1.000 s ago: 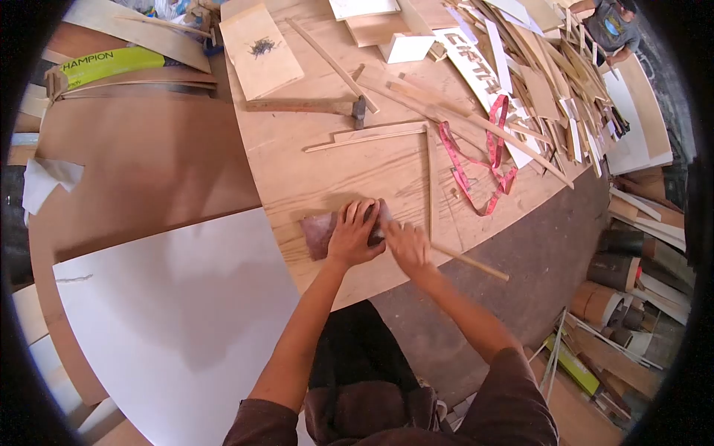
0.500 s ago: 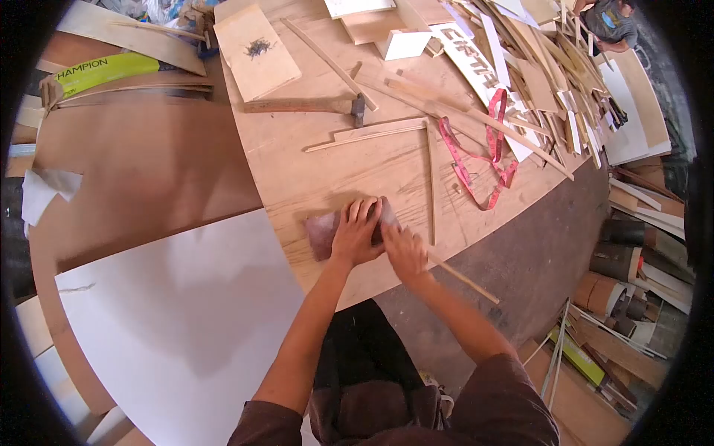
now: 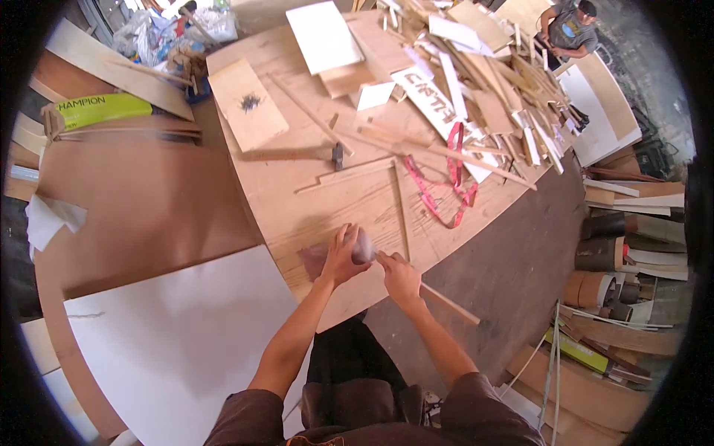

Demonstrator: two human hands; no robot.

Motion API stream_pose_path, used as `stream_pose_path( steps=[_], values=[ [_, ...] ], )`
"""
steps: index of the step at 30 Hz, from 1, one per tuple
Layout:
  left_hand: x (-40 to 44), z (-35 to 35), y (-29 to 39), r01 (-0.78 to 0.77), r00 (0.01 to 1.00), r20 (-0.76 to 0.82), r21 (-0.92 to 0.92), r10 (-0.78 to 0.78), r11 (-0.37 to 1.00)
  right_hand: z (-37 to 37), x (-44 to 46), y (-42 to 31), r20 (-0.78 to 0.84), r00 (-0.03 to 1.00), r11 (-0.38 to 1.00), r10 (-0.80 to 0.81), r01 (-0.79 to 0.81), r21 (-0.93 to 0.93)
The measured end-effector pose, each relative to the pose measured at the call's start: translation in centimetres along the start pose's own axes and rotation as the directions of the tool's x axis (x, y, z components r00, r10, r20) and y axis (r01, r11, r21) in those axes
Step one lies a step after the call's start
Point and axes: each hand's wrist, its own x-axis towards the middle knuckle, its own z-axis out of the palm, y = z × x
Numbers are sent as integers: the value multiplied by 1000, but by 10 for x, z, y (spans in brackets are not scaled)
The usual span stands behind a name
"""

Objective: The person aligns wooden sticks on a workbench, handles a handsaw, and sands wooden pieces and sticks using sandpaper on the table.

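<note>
At the near edge of the plywood table, my left hand [image 3: 344,258] is closed on a brownish-purple sheet that looks like sandpaper [image 3: 313,259]. One part of the sheet lies flat to the left of the hand; its right part curls up beside my fingers. My right hand [image 3: 402,278] is closed just to the right of the sheet, around a thin wooden stick [image 3: 452,304]. The stick's free end sticks out past the table edge, toward the lower right. Its other end is hidden by my hands and the curled sheet.
A hammer [image 3: 337,155], thin wood strips [image 3: 402,201] and a pink measuring tape [image 3: 454,215] lie beyond my hands. Nails [image 3: 251,101] rest on a board [image 3: 262,129]. Wood offcuts [image 3: 483,70] pile at the back. Another person [image 3: 574,31] is at far right.
The sheet's right part now curls up beside my left fingers. My right hand sits slightly farther from the left one. The whole view has shifted, with the table's far side more visible.
</note>
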Motion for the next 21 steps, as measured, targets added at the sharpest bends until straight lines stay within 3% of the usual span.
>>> stream_pose_path(
  steps=[1, 2, 4, 5, 7, 8, 9, 10, 11, 14, 18, 20, 21],
  values=[
    [2, -11, 14, 0, 999, -45, -10, 0, 1000, -20, 1, -12, -29, 991, 980, 128, -122, 154],
    [7, -25, 27, -25, 998, -49, 0, 25, 1000, -31, 4, -18, -56, 990, 980, 128, -118, 158],
    [17, -50, 54, -130, 965, -226, 23, 132, 991, -56, 10, -31, -146, 975, 754, 170, -33, 656],
    [15, -61, 68, -152, 962, -223, 36, 156, 988, -68, 9, -37, -170, 970, 750, 174, -19, 661],
    [20, -96, 111, -139, 950, -299, -142, 91, 980, -106, 13, -58, 77, 972, 429, 222, -168, 887],
    [21, -110, 126, -161, 944, -308, -123, 116, 979, -124, 15, -70, 52, 976, 425, 213, -141, 894],
    [19, -122, 140, -135, 966, -259, -427, 22, 894, -143, 14, -84, 64, 976, 310, 208, -128, 942],
    [15, -136, 155, -86, 983, -178, -687, -52, 721, -157, 13, -96, 80, 977, 189, 199, -119, 975],
    [10, -150, 173, -151, 981, -191, -663, 29, 733, -170, 12, -103, 67, 980, 180, 189, -102, 978],
    [-2, -183, 221, -194, 977, -200, -654, 80, 731, -197, 7, -121, 48, 992, 105, 120, -61, 993],
    [-17, -205, 246, -170, 985, -144, -705, 95, 688, -211, -3, -142, 18, 1000, 24, 19, -19, 1000],
    [-24, -211, 252, -202, 978, -174, -673, 114, 711, -214, -6, -149, 18, 999, -103, -47, -23, 994],
    [-27, -214, 254, -263, 962, -228, -626, 150, 734, -216, -7, -153, 14, 998, -102, -57, -20, 995]
  ],
)
